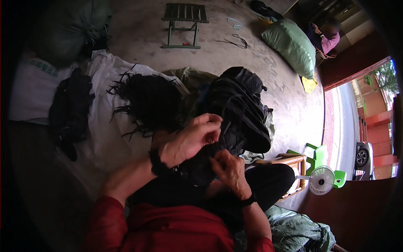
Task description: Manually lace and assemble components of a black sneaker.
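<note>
Over my lap, my left hand (194, 135) has its fingertips pinched together at the top of a black fabric piece (199, 168). Close to it on the right, my right hand (231, 170) is curled with the thumb pressed against the same piece. Exactly what lies between the fingers is too dark and small to make out. Just beyond my hands sits a heap of black bags (241, 105) with straps. Left of that heap, a pile of black strips (151, 98) with loose ends rests on a white sheet (109, 80).
A folding stool (185, 14) stands ahead on the concrete floor. Farther right are a stuffed green sack (291, 46) and a seated person (329, 40). Near my right knee are a small fan (321, 180), a bamboo chair (296, 161) and a green plastic chair (317, 157).
</note>
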Motion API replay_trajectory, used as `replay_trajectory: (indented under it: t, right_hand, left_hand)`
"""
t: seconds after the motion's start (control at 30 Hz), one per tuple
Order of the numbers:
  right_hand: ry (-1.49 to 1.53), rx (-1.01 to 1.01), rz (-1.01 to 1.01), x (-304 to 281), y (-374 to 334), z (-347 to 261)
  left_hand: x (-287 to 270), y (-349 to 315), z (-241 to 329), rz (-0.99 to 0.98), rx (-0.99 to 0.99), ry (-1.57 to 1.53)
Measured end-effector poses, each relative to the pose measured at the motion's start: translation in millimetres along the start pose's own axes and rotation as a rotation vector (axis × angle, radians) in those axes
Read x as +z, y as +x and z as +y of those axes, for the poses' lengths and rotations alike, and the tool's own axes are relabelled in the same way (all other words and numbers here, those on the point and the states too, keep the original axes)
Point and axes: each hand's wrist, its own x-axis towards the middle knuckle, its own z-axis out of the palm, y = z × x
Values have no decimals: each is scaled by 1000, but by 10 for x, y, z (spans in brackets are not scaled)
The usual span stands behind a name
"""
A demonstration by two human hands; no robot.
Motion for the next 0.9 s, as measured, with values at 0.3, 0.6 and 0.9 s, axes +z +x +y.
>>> replay_trajectory:
  t: [0.3, 0.6, 0.9]
  right_hand:
    - [-7, -149, 54, 44, 9, -50]
    - [37, -141, 102, 91, -86, 25]
    - [910, 413, -303, -274, -77, -137]
  left_hand:
    - [-165, -225, 225, -7, 186, -466]
    - [72, -485, 349, -197, 326, -110]
    - [322, -1179, 269, -523, 266, 862]
